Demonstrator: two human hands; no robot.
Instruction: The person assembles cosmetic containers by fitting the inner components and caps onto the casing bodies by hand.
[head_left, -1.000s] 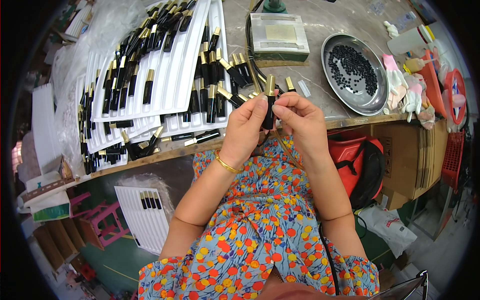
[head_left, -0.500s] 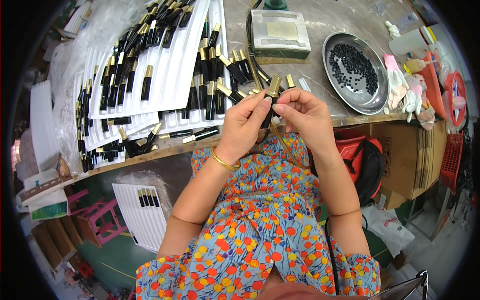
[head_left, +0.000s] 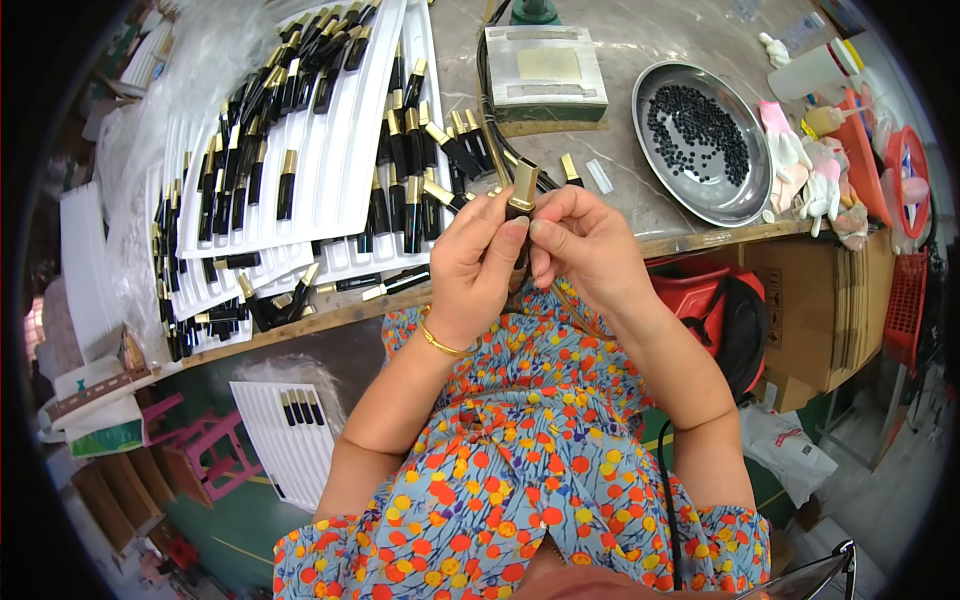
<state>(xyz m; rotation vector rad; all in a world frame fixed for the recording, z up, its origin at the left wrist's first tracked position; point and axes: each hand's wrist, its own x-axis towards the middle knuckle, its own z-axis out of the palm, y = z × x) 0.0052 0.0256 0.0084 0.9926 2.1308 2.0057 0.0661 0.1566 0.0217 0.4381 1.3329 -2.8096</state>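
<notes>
The head view looks steeply down from the wearer's own brow, through the left of two paired fisheye lenses. It faces forward past the patterned dress (head_left: 520, 440), which fills the lower middle, nearest the lens. Beyond it, the left hand (head_left: 470, 268) and right hand (head_left: 592, 245) sit close to the centre. The table (head_left: 680, 30) spans the top, farther out (its front edge bends with the lens), while green floor (head_left: 225, 510) shows at lower left, beneath table height.

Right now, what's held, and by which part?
A gold-capped black tube, held by its body below the cap in the left hand; whether the right hand grips it is unclear.
</notes>
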